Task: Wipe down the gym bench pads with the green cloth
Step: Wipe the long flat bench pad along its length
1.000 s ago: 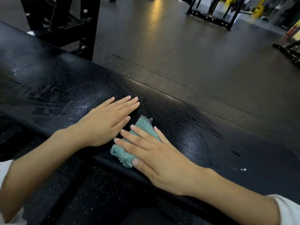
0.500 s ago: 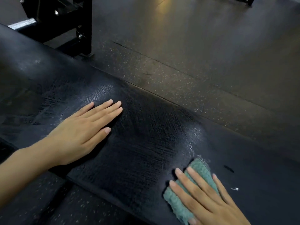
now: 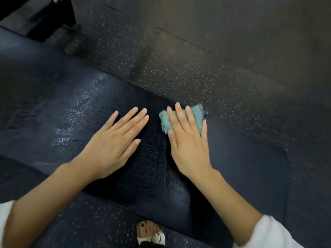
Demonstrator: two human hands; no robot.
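Your left hand (image 3: 114,140) lies flat on the bench pad (image 3: 53,108), fingers straight, holding nothing. Just to its right, your right hand (image 3: 188,142) presses the green cloth (image 3: 198,119) down with straight, spread fingers. The cloth sits under your fingertips at the pad's far edge, beside the speckled floor (image 3: 179,68).

Black bench pad (image 3: 53,108), green cloth (image 3: 197,115) at its far edge

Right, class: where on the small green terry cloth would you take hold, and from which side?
The green terry cloth lies flat under the straight fingers of the right hand; pinch its exposed left edge from above-left, beside the thumb.
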